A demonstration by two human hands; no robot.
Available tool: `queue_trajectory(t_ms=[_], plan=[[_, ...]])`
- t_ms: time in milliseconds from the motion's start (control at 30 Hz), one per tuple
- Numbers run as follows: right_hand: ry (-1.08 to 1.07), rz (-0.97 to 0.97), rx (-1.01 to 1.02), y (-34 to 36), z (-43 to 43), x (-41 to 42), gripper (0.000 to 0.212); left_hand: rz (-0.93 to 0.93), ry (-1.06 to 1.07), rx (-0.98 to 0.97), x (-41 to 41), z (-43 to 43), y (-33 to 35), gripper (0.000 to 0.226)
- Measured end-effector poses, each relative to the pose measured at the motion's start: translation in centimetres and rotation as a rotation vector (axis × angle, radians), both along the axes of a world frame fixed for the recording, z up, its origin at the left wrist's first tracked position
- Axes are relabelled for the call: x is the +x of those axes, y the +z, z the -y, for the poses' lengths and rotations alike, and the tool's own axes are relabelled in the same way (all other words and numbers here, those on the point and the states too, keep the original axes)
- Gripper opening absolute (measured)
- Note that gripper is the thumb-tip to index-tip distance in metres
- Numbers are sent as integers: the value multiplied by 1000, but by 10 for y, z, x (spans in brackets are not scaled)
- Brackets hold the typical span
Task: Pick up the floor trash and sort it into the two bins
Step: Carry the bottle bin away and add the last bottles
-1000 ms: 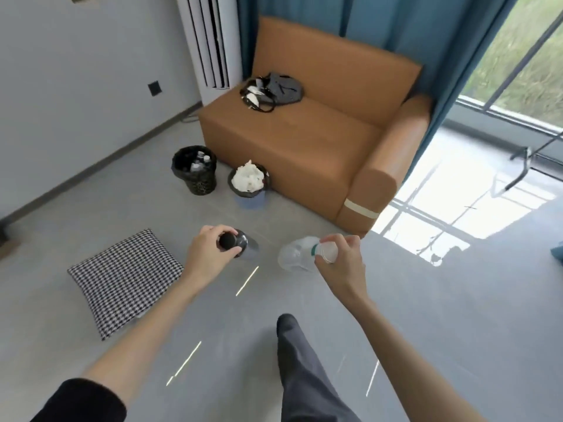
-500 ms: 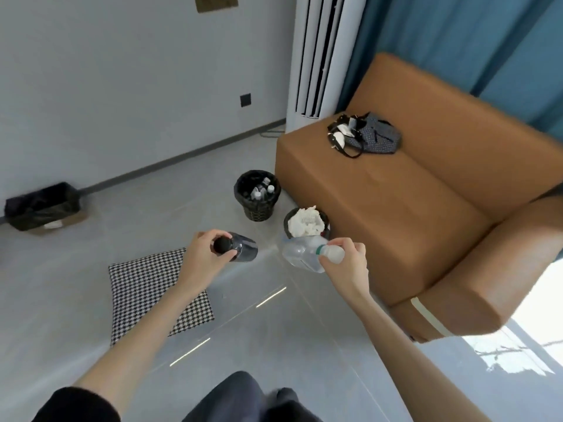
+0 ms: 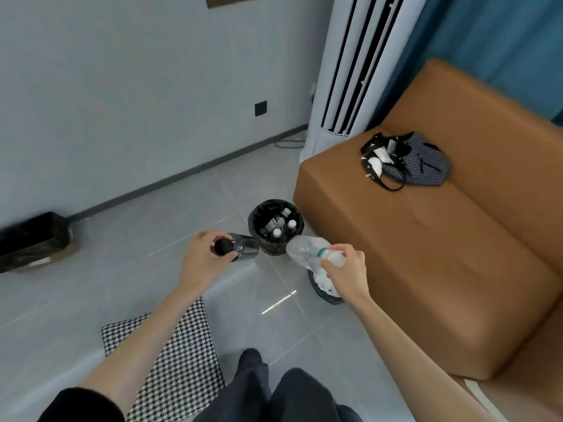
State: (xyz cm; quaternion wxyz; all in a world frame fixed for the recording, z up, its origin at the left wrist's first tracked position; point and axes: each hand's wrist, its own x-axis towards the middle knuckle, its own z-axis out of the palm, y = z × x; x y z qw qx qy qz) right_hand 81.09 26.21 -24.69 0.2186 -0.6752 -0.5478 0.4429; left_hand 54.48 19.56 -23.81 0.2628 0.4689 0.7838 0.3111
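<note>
We are holding a dark bottle [image 3: 245, 246] by its capped end in our left grip [image 3: 205, 261], just beside the black bin [image 3: 253, 221] of bottles. Our right grip [image 3: 347, 277] is pinching the clear bottle [image 3: 303, 250] by its neck, above the paper bin [image 3: 328, 298].

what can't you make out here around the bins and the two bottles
Head view:
- second bin: mostly hidden behind the right hand and its clear bottle; only some white shows inside.
- bottles in the black bin: labels too small to read.
- dark bottle in the left hand: blurred, contents unclear.
- black box at left: cut off by the frame edge.
</note>
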Motion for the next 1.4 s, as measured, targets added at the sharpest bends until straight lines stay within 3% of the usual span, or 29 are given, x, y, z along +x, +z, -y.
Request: queue_trajectory(t_ms=[233, 633, 1100, 1400], plan=[[-26, -18, -84, -33, -115, -50, 31, 56, 9, -27, -39, -115, -16, 32], [-8, 70, -254, -184, -321, -128, 28, 129, 102, -94, -80, -294, -124, 32], [112, 228, -281, -384, -381, -176, 38, 217, 137, -125, -105, -367, -301, 31], [22, 199, -283, -429, -377, -161, 72, 179, 28, -213, -100, -393, -366, 30]])
